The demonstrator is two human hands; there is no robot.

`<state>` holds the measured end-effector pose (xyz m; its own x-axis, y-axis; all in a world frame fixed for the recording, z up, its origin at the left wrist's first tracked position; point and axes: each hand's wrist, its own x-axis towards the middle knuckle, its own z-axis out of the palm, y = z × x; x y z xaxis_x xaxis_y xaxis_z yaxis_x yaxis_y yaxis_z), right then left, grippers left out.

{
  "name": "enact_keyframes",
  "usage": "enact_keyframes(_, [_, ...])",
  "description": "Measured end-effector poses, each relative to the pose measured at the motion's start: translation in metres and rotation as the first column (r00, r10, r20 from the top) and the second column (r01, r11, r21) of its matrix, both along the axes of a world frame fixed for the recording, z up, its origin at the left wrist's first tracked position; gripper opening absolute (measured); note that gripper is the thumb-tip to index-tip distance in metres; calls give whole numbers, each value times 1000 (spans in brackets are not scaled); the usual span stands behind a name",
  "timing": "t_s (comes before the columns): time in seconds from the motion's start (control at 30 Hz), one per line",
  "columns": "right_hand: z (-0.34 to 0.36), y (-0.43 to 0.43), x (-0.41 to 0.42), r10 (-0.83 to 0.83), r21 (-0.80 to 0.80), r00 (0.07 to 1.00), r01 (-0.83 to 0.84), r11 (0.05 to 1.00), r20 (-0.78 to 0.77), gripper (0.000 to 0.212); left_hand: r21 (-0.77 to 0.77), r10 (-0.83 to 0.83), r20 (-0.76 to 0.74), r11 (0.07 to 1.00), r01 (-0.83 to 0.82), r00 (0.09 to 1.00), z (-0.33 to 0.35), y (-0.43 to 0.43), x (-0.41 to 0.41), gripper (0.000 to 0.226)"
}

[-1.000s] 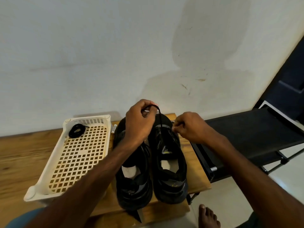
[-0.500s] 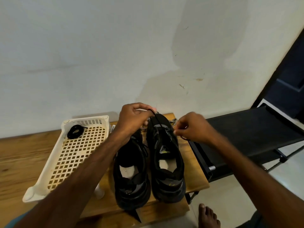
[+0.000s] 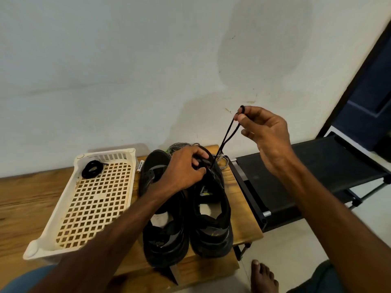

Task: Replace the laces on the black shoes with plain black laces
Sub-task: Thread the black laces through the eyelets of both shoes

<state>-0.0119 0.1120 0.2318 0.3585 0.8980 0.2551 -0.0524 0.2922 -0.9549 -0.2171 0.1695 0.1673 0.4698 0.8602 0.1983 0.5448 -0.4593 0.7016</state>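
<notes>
Two black shoes stand side by side on a wooden table [image 3: 31,197], heels toward me: the left shoe [image 3: 163,227] and the right shoe [image 3: 213,220]. My left hand [image 3: 186,168] grips the front of the right shoe near its eyelets. My right hand [image 3: 264,134] is raised above the shoe and pinches a doubled plain black lace [image 3: 227,133] that runs taut down to the shoe's front. A black-and-white patterned lace [image 3: 222,160] lies behind the shoes. A coiled black lace [image 3: 92,169] sits in the basket.
A white perforated plastic basket [image 3: 63,210] stands left of the shoes. A black folding cot [image 3: 296,178] adjoins the table's right edge. The wall is close behind. My bare foot [image 3: 263,278] is on the tiled floor below the table's right corner.
My right hand has lifted up and away from the shoe, drawing the black lace out taut. My left hand has shifted right onto the right shoe's front.
</notes>
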Motion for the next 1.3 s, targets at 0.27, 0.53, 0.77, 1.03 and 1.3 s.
enact_keyframes(0.27, [-36, 11, -6, 228, -275, 543, 6, 961, 808, 22, 87, 65, 66, 994, -71, 996, -4, 0, 4, 15])
enact_keyframes(0.53, [-51, 19, -21, 361, -401, 300, 81, 913, 883, 24, 94, 82, 42, 992, -86, 996, -10, 0, 5, 14])
enact_keyframes(0.77, [-20, 12, 5, 122, -189, 630, 40, 981, 767, 14, 83, 115, -28, 990, -113, 993, -11, 0, 4, 21])
enact_keyframes(1.03, [-18, -2, 19, 203, -310, 758, -1, 951, 619, 13, 70, 136, -61, 989, -131, 989, -10, 0, 4, 19])
enact_keyframes(1.3, [-15, -12, 8, 305, -361, 431, 54, 931, 849, 38, 106, 73, 230, 989, -100, 970, 7, -10, 7, 11])
